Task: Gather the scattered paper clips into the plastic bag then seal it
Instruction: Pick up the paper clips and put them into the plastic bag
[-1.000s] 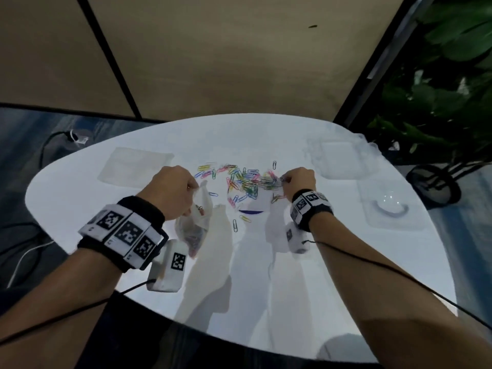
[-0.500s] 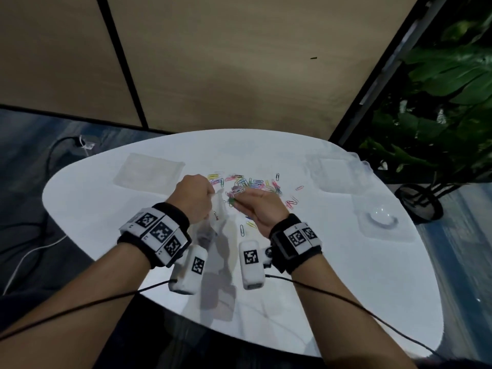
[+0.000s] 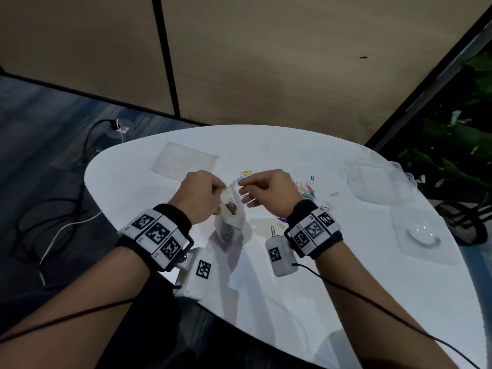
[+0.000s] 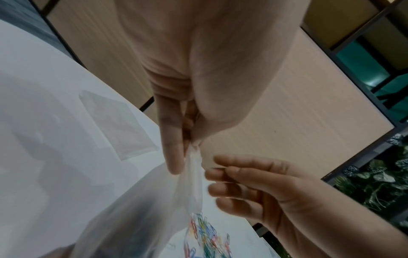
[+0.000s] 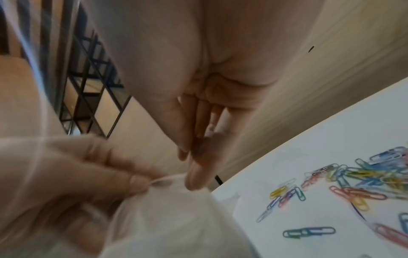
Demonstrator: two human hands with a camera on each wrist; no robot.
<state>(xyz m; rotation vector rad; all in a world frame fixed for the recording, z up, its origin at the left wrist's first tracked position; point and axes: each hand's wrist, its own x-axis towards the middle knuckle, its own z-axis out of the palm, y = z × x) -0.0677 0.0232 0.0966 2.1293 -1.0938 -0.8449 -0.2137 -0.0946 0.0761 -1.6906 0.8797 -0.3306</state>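
A clear plastic bag [image 3: 232, 225] hangs over the white table [image 3: 346, 275], with several paper clips [image 3: 230, 207] inside it. My left hand [image 3: 221, 189] grips one side of its rim from the left. My right hand [image 3: 241, 183] pinches the opposite side with thumb and forefinger, its other fingers loose. In the left wrist view the left hand [image 4: 184, 150] holds the bunched bag [image 4: 132, 218], and the right hand [image 4: 213, 167] is beside it. The right wrist view shows the right hand [image 5: 189, 167] at the bag [image 5: 176, 218]. Coloured paper clips [image 3: 308, 192] [image 5: 353, 176] lie scattered to the right.
A flat clear bag [image 3: 183, 162] lies at the table's far left. Clear plastic trays [image 3: 372, 182] [image 3: 423, 237] sit at the right side. Cables [image 3: 66, 225] run over the floor at left, and a plant [image 3: 452, 155] stands beyond the right edge.
My right hand left the clip pile, moved left to the bag and now pinches its rim. The left hand lifted the bag higher. The head view shifted.
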